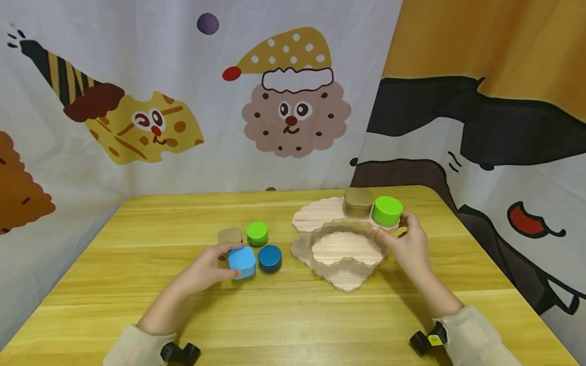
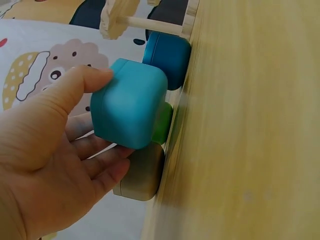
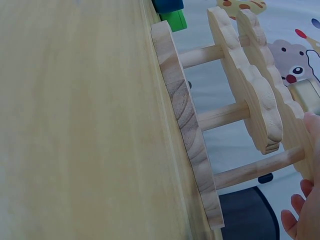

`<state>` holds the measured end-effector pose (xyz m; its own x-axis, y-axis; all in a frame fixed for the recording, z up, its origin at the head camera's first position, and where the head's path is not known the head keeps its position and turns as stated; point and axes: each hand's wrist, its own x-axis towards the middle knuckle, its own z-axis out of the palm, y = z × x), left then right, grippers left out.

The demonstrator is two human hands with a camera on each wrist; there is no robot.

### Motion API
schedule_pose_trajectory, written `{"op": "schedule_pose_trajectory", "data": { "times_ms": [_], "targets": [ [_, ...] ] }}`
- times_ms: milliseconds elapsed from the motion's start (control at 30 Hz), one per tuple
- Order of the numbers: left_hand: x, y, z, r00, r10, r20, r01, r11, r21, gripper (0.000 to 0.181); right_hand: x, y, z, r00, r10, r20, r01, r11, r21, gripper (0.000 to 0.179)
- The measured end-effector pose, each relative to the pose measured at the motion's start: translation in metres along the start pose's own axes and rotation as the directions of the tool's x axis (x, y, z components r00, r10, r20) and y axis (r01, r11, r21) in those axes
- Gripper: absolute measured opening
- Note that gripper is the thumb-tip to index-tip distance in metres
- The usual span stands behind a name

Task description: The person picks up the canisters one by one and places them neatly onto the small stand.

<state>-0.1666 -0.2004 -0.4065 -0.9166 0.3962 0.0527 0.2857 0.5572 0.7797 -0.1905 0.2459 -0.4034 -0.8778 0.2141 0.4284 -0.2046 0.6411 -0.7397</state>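
My left hand (image 1: pixel 208 269) holds a light blue rounded-square tin (image 1: pixel 242 260) between thumb and fingers; in the left wrist view the tin (image 2: pixel 131 102) is tilted above its neighbours. Beside it stand a dark blue round tin (image 1: pixel 270 258), a green round tin (image 1: pixel 257 233) and a gold square tin (image 1: pixel 230 235), partly hidden by my fingers. My right hand (image 1: pixel 409 244) grips the right edge of a wooden tiered stand (image 1: pixel 347 246), thumb at the top shelf and fingers curled around its side. On that shelf sit a gold tin (image 1: pixel 358 202) and another green tin (image 1: pixel 387 211).
The stand has scalloped, cloud-shaped shelves (image 3: pixel 245 85) joined by round dowels (image 3: pixel 225 115). It stands at the right half of the wooden table (image 1: pixel 293 320). A cartoon-printed curtain (image 1: pixel 220 162) hangs behind. Each wrist wears a small black camera (image 1: pixel 428 340).
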Motion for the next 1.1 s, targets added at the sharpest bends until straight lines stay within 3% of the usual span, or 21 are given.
{"op": "schedule_pose_trajectory", "data": {
  "times_ms": [300, 600, 1100],
  "targets": [
    [-0.002, 0.006, -0.005, 0.996, 0.044, -0.08, -0.045, 0.999, -0.01, 0.057, 0.002, 0.0, 0.002, 1.0, -0.011, -0.001, 0.011, 1.0, 0.009, 0.064],
    [0.005, 0.014, -0.006, 0.978, 0.127, -0.164, -0.133, 0.991, -0.03, 0.058, 0.003, 0.001, 0.002, 1.0, -0.013, -0.004, 0.013, 1.0, 0.012, 0.065],
    [0.022, 0.046, 0.001, 0.975, 0.094, -0.204, -0.109, 0.992, -0.064, 0.057, 0.0, 0.0, 0.001, 1.0, 0.006, 0.001, -0.006, 1.0, 0.017, 0.063]
  ]
}}
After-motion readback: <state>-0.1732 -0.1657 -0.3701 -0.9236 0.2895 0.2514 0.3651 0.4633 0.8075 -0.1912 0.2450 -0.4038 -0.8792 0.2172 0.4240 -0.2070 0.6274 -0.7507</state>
